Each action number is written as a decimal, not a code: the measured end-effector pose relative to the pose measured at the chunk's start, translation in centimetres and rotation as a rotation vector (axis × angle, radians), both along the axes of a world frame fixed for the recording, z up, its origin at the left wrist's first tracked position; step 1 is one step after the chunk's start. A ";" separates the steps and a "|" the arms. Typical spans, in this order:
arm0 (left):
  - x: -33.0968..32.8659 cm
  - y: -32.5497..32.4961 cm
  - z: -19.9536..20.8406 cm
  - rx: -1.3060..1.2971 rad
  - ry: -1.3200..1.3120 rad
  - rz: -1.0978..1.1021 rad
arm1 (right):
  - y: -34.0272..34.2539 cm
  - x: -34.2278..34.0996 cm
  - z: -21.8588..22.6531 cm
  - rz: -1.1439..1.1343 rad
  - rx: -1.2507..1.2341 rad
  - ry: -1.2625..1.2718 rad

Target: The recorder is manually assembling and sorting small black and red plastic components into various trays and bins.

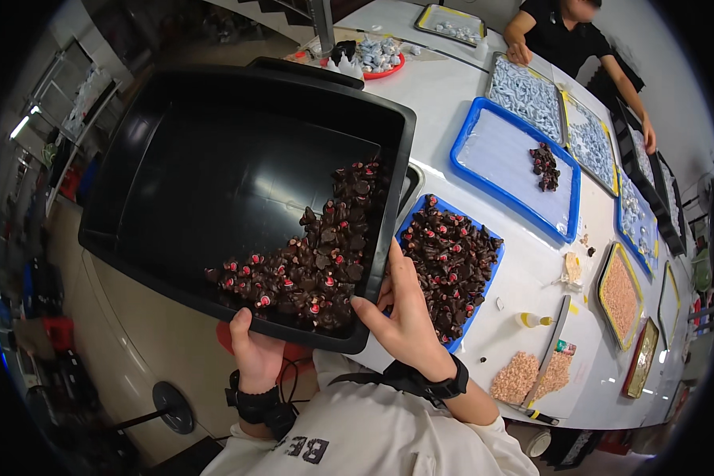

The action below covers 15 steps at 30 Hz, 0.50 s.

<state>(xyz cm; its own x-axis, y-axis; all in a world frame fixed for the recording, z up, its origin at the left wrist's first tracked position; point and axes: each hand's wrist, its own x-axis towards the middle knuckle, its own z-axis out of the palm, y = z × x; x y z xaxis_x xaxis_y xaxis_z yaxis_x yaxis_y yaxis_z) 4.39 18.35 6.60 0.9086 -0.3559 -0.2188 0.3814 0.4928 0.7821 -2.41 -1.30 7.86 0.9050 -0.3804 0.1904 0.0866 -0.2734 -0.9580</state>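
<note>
I hold a large black plastic bin (206, 182) tilted toward its near right corner. A heap of dark brown knobbly pieces with red bits (325, 254) has gathered in that corner, and the rest of the bin's floor is bare. My left hand (255, 357) supports the near wall, thumb on the outside and fingers mostly hidden underneath. My right hand (404, 317) grips the right rim near the corner, thumb over the edge. Just right of this hand, a blue tray (493, 274) full of the same kind of pieces (452, 262) lies on the table, partly behind the bin.
A lined blue tray (500, 166) holds a small cluster of dark pieces. Across the table (444, 143), a person (571, 36) reaches over trays of wrapped pieces (525, 95). Nearer lie a long blade (550, 353), a bottle (533, 320) and pale crumbs (516, 377).
</note>
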 end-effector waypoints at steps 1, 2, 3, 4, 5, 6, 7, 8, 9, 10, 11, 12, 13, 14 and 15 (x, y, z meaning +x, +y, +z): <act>0.0 -0.1 0.2 0.001 0.003 0.008 | 0.0 0.1 0.2 0.008 0.001 0.003; 0.0 -0.2 0.2 -0.001 -0.006 0.017 | 0.0 0.1 0.2 0.004 -0.011 0.011; -0.1 -0.3 0.1 -0.002 -0.015 0.026 | -0.1 0.0 0.3 0.000 -0.022 0.018; -0.1 -0.3 0.1 -0.005 -0.013 0.027 | -0.1 0.0 0.4 0.001 -0.025 0.021; -0.1 -0.2 0.0 0.017 -0.015 0.036 | 0.0 0.0 0.5 -0.009 -0.054 0.040; -0.2 -0.1 -0.1 0.038 -0.018 0.045 | 0.0 0.0 0.6 -0.019 -0.084 0.059; -0.2 0.0 -0.2 0.040 -0.016 0.050 | 0.1 0.1 0.7 -0.014 -0.082 0.060; -0.1 0.0 -0.4 0.036 -0.028 0.051 | 0.1 0.2 0.8 -0.038 -0.136 0.065; 0.0 0.1 -0.6 0.031 -0.041 0.052 | 0.2 0.3 0.9 -0.061 -0.192 0.070; 0.0 0.4 -0.8 0.030 -0.041 0.057 | 0.3 0.2 1.0 -0.057 -0.193 0.069; 0.0 0.9 -0.9 0.055 -0.050 0.025 | 0.3 0.2 1.1 -0.068 -0.218 0.087; 0.1 1.1 -1.0 0.078 -0.061 -0.007 | 0.3 0.2 1.1 -0.079 -0.246 0.103; 0.0 1.1 -1.0 0.075 -0.062 -0.002 | 0.3 0.2 1.2 -0.074 -0.250 0.101; 0.0 1.2 -0.9 0.082 -0.057 0.036 | 0.2 0.2 1.2 -0.066 -0.267 0.091; 0.0 1.2 -0.7 0.090 -0.051 0.074 | 0.2 0.3 1.2 -0.057 -0.283 0.080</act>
<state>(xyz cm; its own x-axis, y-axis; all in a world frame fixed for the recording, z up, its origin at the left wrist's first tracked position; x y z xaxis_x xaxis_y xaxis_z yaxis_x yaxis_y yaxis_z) 4.36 19.55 5.90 0.9425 -0.2683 -0.1994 0.3048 0.4450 0.8420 -2.13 -1.15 9.03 0.9000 -0.3734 0.2249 -0.0098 -0.5332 -0.8459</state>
